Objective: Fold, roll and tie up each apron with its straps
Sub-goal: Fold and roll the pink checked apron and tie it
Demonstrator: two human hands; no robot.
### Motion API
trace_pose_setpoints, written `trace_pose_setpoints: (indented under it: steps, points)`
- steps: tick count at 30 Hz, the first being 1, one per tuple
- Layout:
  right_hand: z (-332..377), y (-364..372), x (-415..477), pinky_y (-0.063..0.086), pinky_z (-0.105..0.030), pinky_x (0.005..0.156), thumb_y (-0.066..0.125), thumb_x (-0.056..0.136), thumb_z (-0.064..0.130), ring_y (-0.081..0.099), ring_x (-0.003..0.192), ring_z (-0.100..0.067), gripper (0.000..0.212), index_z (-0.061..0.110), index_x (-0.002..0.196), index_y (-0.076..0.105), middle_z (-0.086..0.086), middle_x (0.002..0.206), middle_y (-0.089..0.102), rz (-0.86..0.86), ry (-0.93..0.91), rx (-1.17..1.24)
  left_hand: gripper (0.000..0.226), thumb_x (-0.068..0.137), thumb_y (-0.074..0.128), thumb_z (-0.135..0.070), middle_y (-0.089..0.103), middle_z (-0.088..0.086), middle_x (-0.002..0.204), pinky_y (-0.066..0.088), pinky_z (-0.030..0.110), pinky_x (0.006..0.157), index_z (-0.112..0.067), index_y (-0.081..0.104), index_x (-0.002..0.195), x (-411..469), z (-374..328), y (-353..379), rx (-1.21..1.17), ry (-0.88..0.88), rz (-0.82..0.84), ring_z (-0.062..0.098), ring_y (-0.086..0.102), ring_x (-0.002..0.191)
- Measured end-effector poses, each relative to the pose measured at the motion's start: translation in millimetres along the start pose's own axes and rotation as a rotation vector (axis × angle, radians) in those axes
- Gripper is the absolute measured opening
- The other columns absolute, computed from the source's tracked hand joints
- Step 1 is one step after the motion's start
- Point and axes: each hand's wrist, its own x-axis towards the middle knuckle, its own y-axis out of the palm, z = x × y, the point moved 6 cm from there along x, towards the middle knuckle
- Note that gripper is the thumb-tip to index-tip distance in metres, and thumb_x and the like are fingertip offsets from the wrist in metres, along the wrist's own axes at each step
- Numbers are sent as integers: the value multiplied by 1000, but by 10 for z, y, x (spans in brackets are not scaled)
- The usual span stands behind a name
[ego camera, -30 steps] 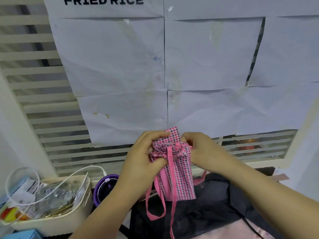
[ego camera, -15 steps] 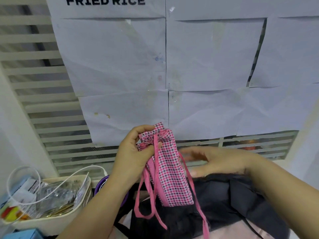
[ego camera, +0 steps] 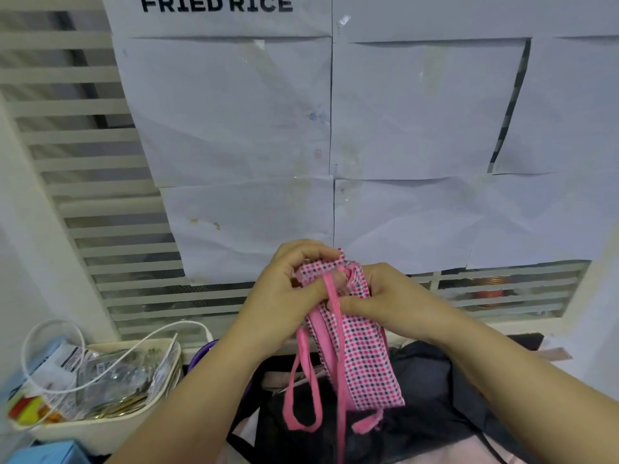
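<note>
Head view, single entry.

- Item: checked apron (ego camera: pixel 363 360), pink and dark on white, folded and rolled into a narrow bundle, held upright in the air above a heap of dark fabric (ego camera: pixel 432 380).
- Left hand (ego camera: pixel 284 296): fingers curled over the bundle's top end, gripping it.
- Right hand (ego camera: pixel 392 299): fingers curled round the bundle's right side, thumb pinching a pink strap (ego camera: pixel 335 313) against the roll.
- Straps: loose ends and one loop hang below the hands; no finished knot is visible.
- Step, as judged: tying stage, rolling done.
- Next move calls for: strap kept taut, wound round the roll and knotted while the left hand's grip stops it unrolling.
- Surroundings: cream basket (ego camera: pixel 110 426) of packets with white cable (ego camera: pixel 110 366) at left; paper sheets (ego camera: pixel 234 112) taped over a slatted window.
</note>
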Motion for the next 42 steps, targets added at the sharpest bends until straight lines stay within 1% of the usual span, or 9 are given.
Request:
trace_pose_setpoints:
  steps: [9, 13, 18, 21, 23, 26, 29, 33, 42]
  points:
    - [-39, -189, -59, 51, -17, 76, 65, 87, 6, 70, 87, -9, 19, 20, 96, 73, 3, 93, 75, -4, 3, 47, 27, 93, 46, -33, 54, -6, 59, 55, 28, 65, -18, 57, 74, 52, 490, -409, -1020, -505, -185, 10, 57, 56]
    - [-127, -337, -59, 51, -22, 78, 64, 87, 11, 70, 87, -13, 13, 17, 95, 73, 2, 92, 75, -72, 59, 60, 15, 78, 57, -24, 55, -2, 61, 58, 32, 68, -14, 61, 88, -112, 846, -436, -776, -749, -108, 13, 64, 59]
    - [-178, -402, -61, 50, -20, 72, 63, 88, 14, 71, 85, -14, 12, 16, 95, 72, 1, 91, 75, -92, 125, 63, 71, 55, 85, -25, 59, 19, 125, 49, 41, 90, -2, 59, 117, -238, 990, -463, -540, -884, -53, 27, 59, 114]
    - [-212, -409, -69, 49, -23, 73, 63, 89, 14, 71, 83, -15, 11, 16, 94, 73, 0, 90, 75, -83, 163, 51, 68, 79, 71, -18, 47, 14, 138, 39, 39, 102, -4, 41, 138, -153, 975, -603, -536, -752, -322, 26, 46, 128]
    - [-229, -385, -71, 50, -23, 73, 63, 89, 14, 71, 82, -13, 11, 17, 93, 73, 2, 88, 75, -65, 180, 53, 46, 88, 66, -17, 56, -1, 127, 43, 20, 97, -18, 51, 131, -68, 670, -658, -77, -411, -388, 5, 53, 115]
    - [-225, -306, -38, 52, -23, 77, 64, 88, 12, 71, 85, -14, 12, 16, 96, 73, 1, 92, 75, -34, 174, 58, 28, 87, 68, -15, 63, -11, 108, 44, 7, 80, -28, 66, 111, -39, -18, -243, 354, 177, -156, -6, 58, 90]
    - [-183, -226, -17, 54, -22, 79, 66, 87, 11, 71, 87, -15, 13, 14, 98, 73, -2, 93, 75, -16, 140, 68, 28, 84, 64, -27, 66, -9, 102, 43, 11, 83, -21, 72, 110, -52, -167, 124, 708, 430, 12, 0, 54, 94]
    - [-157, -194, -49, 52, -17, 73, 67, 86, 12, 71, 85, -12, 14, 16, 98, 73, 0, 92, 75, -6, 119, 52, 18, 87, 64, -25, 68, -9, 92, 50, 22, 78, -20, 75, 100, 39, -207, 55, 683, 377, -23, 2, 60, 83]
    - [-104, -183, -90, 52, -16, 73, 68, 86, 18, 71, 82, -10, 12, 21, 96, 72, 2, 91, 75, 61, 128, -10, 16, 94, 58, -19, 60, -16, 72, 37, 4, 57, -31, 61, 84, 188, -239, -2, 674, 35, 226, -11, 53, 62]
